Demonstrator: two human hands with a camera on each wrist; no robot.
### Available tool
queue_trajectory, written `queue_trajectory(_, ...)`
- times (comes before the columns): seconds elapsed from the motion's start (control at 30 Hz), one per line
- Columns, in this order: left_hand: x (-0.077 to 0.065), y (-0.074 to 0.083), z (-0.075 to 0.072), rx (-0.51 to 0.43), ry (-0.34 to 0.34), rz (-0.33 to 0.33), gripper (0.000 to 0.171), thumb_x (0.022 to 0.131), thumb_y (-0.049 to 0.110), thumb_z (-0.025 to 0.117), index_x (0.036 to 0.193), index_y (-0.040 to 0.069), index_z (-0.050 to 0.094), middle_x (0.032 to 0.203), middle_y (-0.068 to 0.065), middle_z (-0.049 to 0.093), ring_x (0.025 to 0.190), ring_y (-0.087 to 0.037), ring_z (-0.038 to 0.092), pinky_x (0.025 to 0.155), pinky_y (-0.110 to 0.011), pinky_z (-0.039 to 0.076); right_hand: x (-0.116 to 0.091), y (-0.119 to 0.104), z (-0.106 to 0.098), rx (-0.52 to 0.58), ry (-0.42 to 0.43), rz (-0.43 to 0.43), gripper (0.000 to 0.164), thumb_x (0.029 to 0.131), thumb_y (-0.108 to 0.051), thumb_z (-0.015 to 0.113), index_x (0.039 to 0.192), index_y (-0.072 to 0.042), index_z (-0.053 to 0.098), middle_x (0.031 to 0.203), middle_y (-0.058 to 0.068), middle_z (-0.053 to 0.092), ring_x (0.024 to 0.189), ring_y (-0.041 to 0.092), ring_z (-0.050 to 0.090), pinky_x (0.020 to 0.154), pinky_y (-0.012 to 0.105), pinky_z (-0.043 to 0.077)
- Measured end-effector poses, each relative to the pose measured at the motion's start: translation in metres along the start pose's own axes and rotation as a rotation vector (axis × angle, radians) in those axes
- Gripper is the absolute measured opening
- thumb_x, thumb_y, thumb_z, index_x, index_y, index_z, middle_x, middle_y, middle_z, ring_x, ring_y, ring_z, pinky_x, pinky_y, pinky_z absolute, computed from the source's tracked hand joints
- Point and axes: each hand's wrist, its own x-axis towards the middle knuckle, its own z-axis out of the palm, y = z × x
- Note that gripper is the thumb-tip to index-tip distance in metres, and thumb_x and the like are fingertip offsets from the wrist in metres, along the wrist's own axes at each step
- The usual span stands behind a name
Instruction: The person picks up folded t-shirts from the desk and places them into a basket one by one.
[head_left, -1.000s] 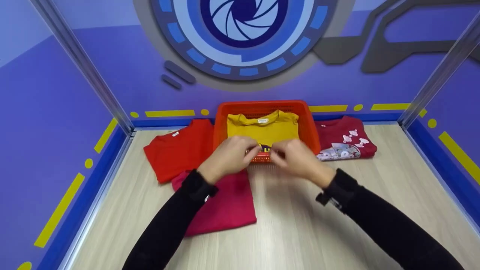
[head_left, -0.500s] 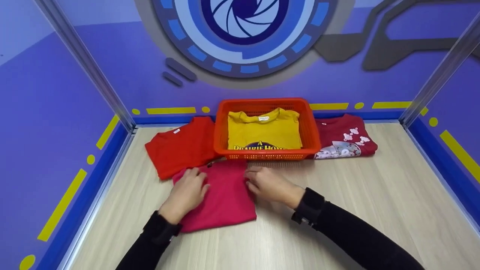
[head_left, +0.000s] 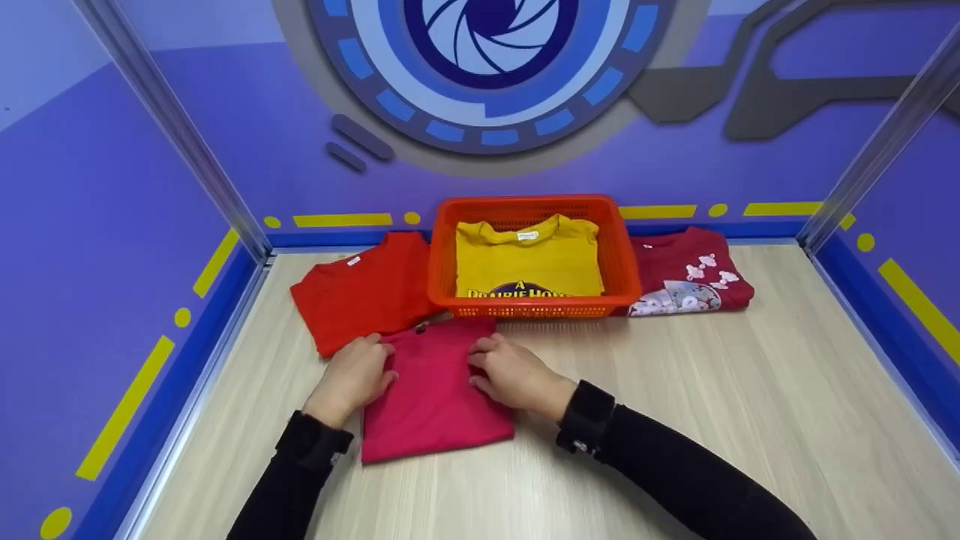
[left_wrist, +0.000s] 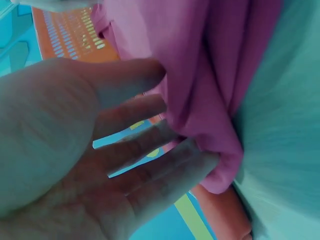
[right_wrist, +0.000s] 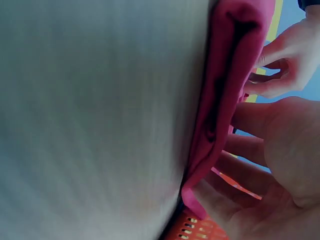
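A folded magenta T-shirt (head_left: 439, 405) lies on the table in front of the basket. In the head view my left hand (head_left: 355, 379) is at its upper left edge. The left wrist view shows this hand's thumb and loosely straight fingers (left_wrist: 150, 190) touching the shirt's bunched side (left_wrist: 205, 100). My right hand (head_left: 517, 373) rests on the shirt's upper right part. Seen from the right wrist, its relaxed fingers (right_wrist: 245, 170) lie on top of the folded layers (right_wrist: 220, 100). Some fingertips are hidden by the cloth.
Behind stands an orange-red plastic basket (head_left: 532, 307) holding a folded yellow T-shirt (head_left: 529, 259). To its left lies a folded red T-shirt (head_left: 367, 292), close against the magenta one. A dark red printed T-shirt (head_left: 686, 270) lies right of the basket. Purple panels (head_left: 480, 169) enclose the table.
Both hands have come back from over the basket's front to the magenta shirt. In the last half second, the left hand has shifted slightly left and the right hand slightly left, onto the cloth.
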Motion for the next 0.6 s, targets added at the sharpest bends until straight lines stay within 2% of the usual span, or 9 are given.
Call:
queue_trajectory(0.2, 0.006, 0.014, -0.001, -0.014, -0.014, 0.048, 0.032, 0.091, 0.018, 0.090, 0.116, -0.002, 0.081, 0.108, -0.019, 0.072, 0.101, -0.043, 0.072, 0.095, -0.053, 0.062, -0.017, 0.009, -0.010, 0.038, -0.001, 0.011, 0.025, 0.103, -0.026, 0.080, 0.116, -0.005, 0.082, 0.127, 0.013, 0.075, 0.116, 0.033, 0.070, 0.103, 0.046, 0.061)
queue_trajectory(0.3, 0.012, 0.026, 0.003, -0.033, 0.007, 0.097, 0.034, 0.092, 0.020, 0.090, 0.116, -0.002, 0.081, 0.110, -0.019, 0.075, 0.104, -0.042, 0.073, 0.098, -0.053, 0.062, -0.031, 0.019, -0.016, 0.057, 0.003, 0.033, 0.024, 0.101, -0.023, 0.082, 0.117, -0.004, 0.082, 0.126, 0.014, 0.074, 0.116, 0.033, 0.071, 0.105, 0.048, 0.059)
queue_trajectory(0.47, 0.025, 0.044, 0.009, -0.120, 0.023, 0.159, 0.038, 0.092, 0.025, 0.092, 0.118, -0.001, 0.080, 0.107, -0.016, 0.078, 0.104, -0.037, 0.075, 0.098, -0.051, 0.062, -0.054, 0.037, -0.025, 0.083, 0.008, 0.097, 0.024, 0.099, -0.021, 0.084, 0.116, -0.005, 0.083, 0.124, 0.012, 0.073, 0.113, 0.034, 0.068, 0.101, 0.049, 0.059)
queue_trajectory(0.6, 0.033, 0.057, 0.012, -0.191, -0.016, 0.182, 0.044, 0.094, 0.028, 0.091, 0.123, -0.002, 0.079, 0.108, -0.015, 0.080, 0.104, -0.034, 0.075, 0.098, -0.048, 0.061, -0.070, 0.051, -0.029, 0.087, 0.014, 0.117, 0.022, 0.097, -0.019, 0.085, 0.114, -0.005, 0.083, 0.121, 0.012, 0.073, 0.110, 0.035, 0.066, 0.097, 0.048, 0.060)
